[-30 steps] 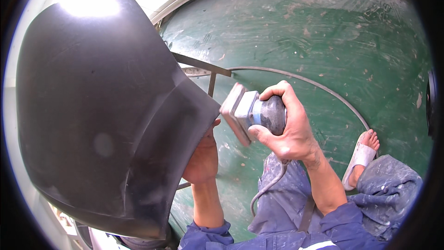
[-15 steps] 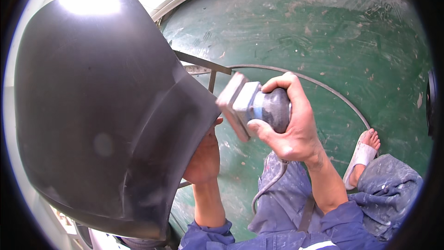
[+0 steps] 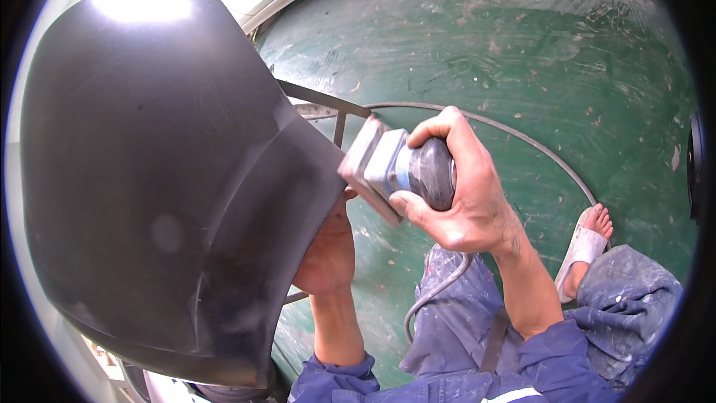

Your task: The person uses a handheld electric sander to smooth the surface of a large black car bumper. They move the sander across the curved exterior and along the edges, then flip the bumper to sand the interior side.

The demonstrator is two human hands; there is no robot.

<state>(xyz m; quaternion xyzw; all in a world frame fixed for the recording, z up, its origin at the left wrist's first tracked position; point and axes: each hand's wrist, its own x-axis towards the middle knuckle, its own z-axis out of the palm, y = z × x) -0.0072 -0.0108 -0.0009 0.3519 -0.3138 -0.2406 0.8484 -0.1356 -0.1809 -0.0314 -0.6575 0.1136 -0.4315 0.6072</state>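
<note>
Right grip (image 3: 475,213) clasping sander (image 3: 384,163), left grip (image 3: 327,257) half-hidden beneath curved dark panel (image 3: 142,149), hold unclear, scuffed green floor (image 3: 537,67).

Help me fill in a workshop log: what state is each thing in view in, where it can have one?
Sander, tilted; running or not, unclear
Dark panel, marked with pale scuffs
Right hand, closed around the sander
Left hand, partly hidden behind the panel's edge
Floor hose, curved
White sandal, worn
Trousers, smeared pale
Green floor, scuffed
</note>
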